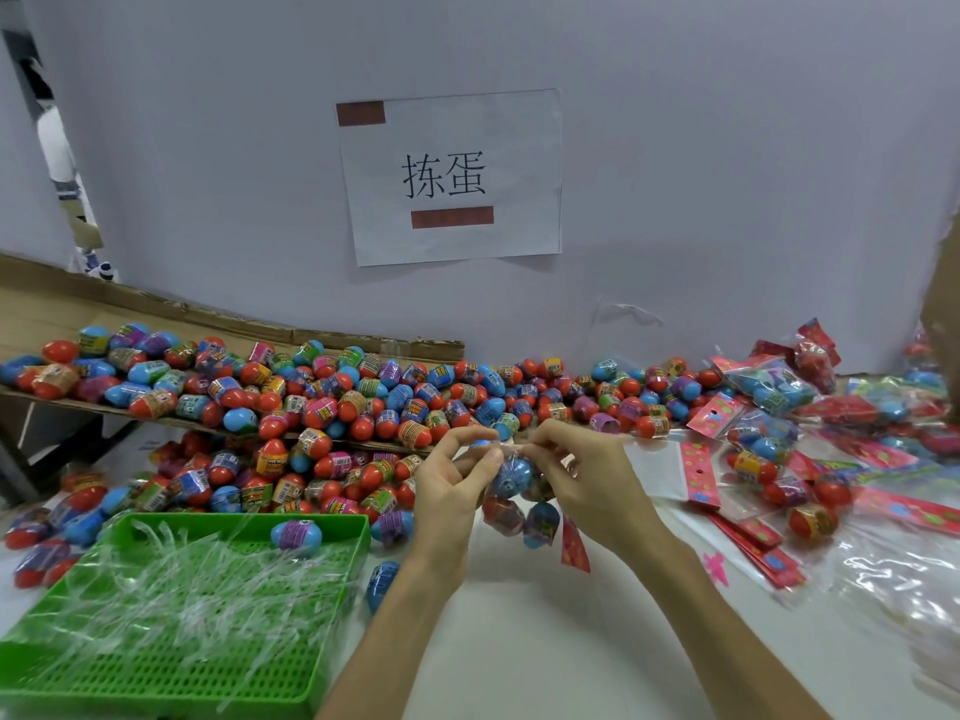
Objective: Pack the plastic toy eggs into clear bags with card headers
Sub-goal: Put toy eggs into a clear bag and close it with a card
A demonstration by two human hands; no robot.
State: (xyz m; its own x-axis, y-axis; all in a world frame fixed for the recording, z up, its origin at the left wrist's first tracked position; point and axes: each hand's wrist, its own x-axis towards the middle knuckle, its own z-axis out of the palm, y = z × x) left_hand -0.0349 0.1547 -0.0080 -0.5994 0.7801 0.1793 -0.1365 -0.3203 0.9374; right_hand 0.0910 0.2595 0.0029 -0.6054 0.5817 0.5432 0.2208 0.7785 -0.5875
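Two hands [457, 480]; one clear bag [519, 491] holding about four eggs. One green tray [156, 667], one egg [296, 537] inside. One paper sign [452, 176]. Loose eggs [322, 402]: well over a hundred, uncountable.

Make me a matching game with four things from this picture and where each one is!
Things:
1. clear bag of eggs
2. green basket
3. paper sign
4. empty bags with pink card headers

Places:
A. stuck on the wall
B. held up between both hands
C. lying on the table at the right
D. at the front left, full of clear plastic strips

Pairs: 1-B, 2-D, 3-A, 4-C. The left hand and right hand pinch the bag's top.
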